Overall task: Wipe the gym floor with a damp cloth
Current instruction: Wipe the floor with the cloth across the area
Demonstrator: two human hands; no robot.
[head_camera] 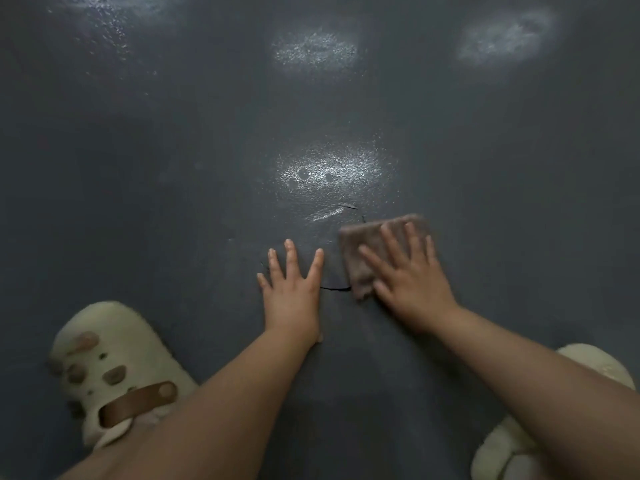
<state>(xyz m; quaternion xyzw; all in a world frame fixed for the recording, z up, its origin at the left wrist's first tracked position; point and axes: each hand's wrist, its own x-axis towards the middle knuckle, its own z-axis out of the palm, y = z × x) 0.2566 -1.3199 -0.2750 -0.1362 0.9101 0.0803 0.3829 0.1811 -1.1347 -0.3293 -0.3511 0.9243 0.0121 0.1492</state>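
I saw the brown cloth (377, 251) blurred, partly hidden under my flat right hand (412, 278), pressed on the dark floor (173, 168). Left hand (292, 289) flat beside it w/ fingers spread, holding nothing. Shiny patches (332, 168) just ahead; right shoe (540, 427) cut off.

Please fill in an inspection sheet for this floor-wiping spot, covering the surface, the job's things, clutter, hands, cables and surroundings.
Surface: dark gym floor, speckled with bright sheen patches; thin cracks show near the hands.
Job's things: brown cloth lying flat on the floor, partly under the right hand.
Clutter: nothing seen.
Hands: left hand flat on the bare floor, fingers spread; right hand pressing the cloth with straight fingers.
Cables: nothing seen.
Surroundings: cream clog with brown strap at lower left, second cream clog at lower right.
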